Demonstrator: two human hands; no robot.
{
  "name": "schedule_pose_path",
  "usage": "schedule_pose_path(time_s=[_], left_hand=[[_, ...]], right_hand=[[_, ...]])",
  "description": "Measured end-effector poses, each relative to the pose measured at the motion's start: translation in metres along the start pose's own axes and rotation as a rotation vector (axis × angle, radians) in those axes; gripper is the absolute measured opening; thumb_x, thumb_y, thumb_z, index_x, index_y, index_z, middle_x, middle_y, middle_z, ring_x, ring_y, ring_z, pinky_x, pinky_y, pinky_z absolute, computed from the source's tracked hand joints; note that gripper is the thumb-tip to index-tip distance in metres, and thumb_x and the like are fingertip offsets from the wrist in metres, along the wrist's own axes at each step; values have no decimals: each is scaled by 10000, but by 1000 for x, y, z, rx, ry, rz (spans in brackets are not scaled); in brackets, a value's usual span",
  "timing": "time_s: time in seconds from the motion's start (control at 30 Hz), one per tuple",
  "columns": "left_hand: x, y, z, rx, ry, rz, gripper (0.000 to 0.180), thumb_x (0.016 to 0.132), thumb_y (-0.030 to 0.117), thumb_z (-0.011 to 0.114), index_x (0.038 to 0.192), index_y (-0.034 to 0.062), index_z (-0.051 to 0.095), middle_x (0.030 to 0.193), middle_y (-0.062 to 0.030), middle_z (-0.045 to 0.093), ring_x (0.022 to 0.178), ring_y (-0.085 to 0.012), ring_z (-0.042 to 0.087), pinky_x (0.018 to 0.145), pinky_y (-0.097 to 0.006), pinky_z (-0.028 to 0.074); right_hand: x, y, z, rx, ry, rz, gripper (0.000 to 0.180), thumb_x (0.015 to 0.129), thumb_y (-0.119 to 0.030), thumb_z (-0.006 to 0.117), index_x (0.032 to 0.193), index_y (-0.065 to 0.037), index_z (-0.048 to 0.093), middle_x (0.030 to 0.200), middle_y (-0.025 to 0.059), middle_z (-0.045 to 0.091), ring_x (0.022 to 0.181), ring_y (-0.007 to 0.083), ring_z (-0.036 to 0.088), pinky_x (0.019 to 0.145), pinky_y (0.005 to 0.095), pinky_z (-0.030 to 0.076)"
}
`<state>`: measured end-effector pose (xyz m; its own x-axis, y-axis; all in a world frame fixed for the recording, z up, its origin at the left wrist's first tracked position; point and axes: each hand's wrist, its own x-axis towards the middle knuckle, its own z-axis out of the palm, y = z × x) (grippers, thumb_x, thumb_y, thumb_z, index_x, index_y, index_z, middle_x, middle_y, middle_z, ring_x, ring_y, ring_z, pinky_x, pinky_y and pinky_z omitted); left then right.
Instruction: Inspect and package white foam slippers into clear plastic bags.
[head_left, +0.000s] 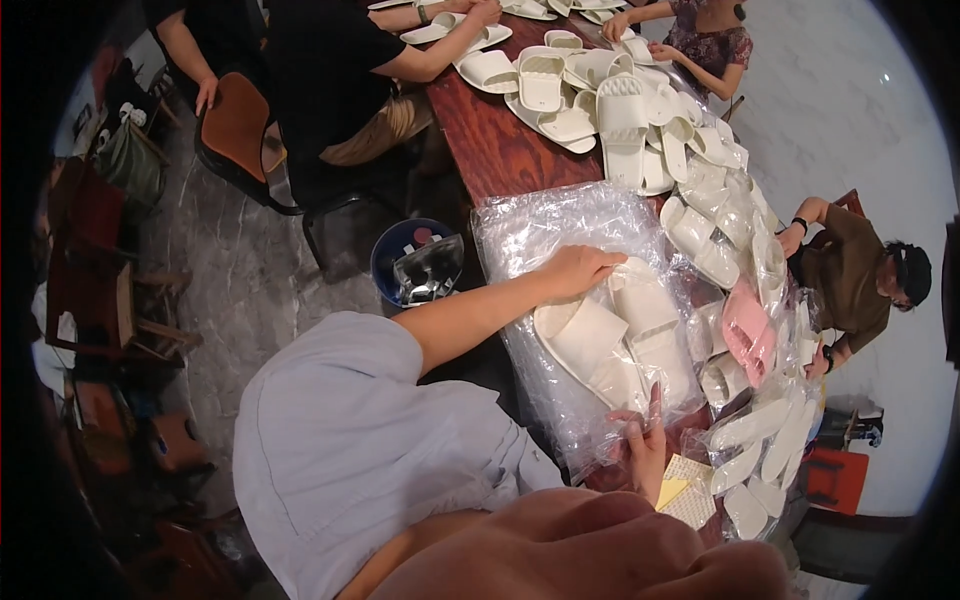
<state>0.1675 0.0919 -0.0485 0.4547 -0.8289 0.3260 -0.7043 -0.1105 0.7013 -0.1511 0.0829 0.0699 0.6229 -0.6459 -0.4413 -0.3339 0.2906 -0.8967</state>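
Note:
A pair of white slide slippers [588, 338] lies on a stack of clear plastic bags [540, 215] at the table's near end. My left hand [580, 270] reaches across from the left, its fingers closed at the far end of the slippers. Whether it also pinches a bag edge there, I cannot tell. By the near end of the pair is my right hand [645, 440], fingers stretched out and apart, close to the plastic. Clear film seems to cover the near part of the slippers.
White slippers [622, 120], some bagged, heap along the red-brown table [500, 150], with a pink slipper [748, 332] on the right. Several people work around it. A dark blue bin [385, 262] and an orange-backed chair [235, 125] stand left. A yellow paper [672, 492] lies near my right hand.

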Motion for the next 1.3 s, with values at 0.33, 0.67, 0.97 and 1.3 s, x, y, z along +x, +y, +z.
schedule_pose_path(time_s=[0.33, 0.67, 0.97, 1.3], left_hand=[[8, -5, -8, 12, -20, -17, 358, 961, 265, 520, 1308, 246, 606, 926, -167, 674, 873, -358, 637, 773, -449, 505], [10, -8, -5, 29, 28, 43, 358, 950, 260, 553, 1305, 258, 600, 807, -143, 679, 763, -323, 657, 690, -426, 504], [5, -8, -5, 16, 52, 57, 382, 918, 146, 589, 1283, 251, 619, 782, -161, 678, 711, -337, 661, 681, -419, 520], [12, 11, -34, 77, 52, 102, 499, 876, -14, 531, 1291, 245, 628, 873, -135, 698, 817, -283, 686, 748, -371, 544]], right_hand=[[81, 29, -61, -1570, 185, -704, 391, 866, -113, 580, 1250, -146, 644, 1300, 112, 592, 921, 241, 650, 746, 299, 535], [131, -20, 15, -1337, -180, -1138, 393, 806, -211, 693, 1175, -82, 653, 1256, 224, 527, 1164, 408, 504, 988, 457, 402], [150, 10, 21, -1039, -122, -974, 168, 776, -99, 646, 936, -56, 676, 951, 157, 629, 978, 351, 573, 906, 457, 434], [62, 53, -29, -1059, 200, -455, 130, 784, -31, 632, 910, 0, 640, 908, 197, 598, 947, 400, 564, 839, 472, 457]])
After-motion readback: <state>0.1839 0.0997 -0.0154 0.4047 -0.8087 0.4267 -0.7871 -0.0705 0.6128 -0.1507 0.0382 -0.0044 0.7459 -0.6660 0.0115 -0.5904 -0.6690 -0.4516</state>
